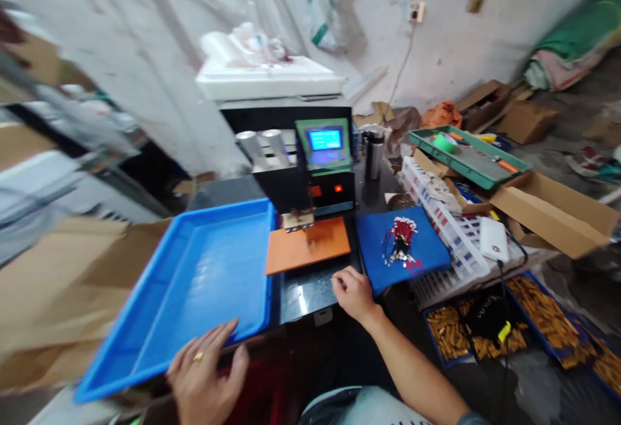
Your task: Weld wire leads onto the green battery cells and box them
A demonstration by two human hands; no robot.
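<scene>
My left hand (207, 368), a ring on one finger, lies at the near rim of a shallow blue tray (223, 263), fingers stretched and thumb apart. At the front edge of the dark bench rests my right hand (355, 292), its fingers curled in; whether anything is in them is hidden. Just beyond it stands a machine (326, 147) with a lit screen, and an orange plate (330, 244) lies at its base. To the right, a bundle of short red and black wires (402, 239) with white ends sits on a blue cloth-like sheet (376, 244).
A white plastic basket (439, 234) stands right of the blue sheet, with a green tray (468, 153) and an open cardboard box (553, 208) behind it. Trays of small brass-coloured parts (449, 333) are low at the right. A steel flask (374, 155) stands beside the machine.
</scene>
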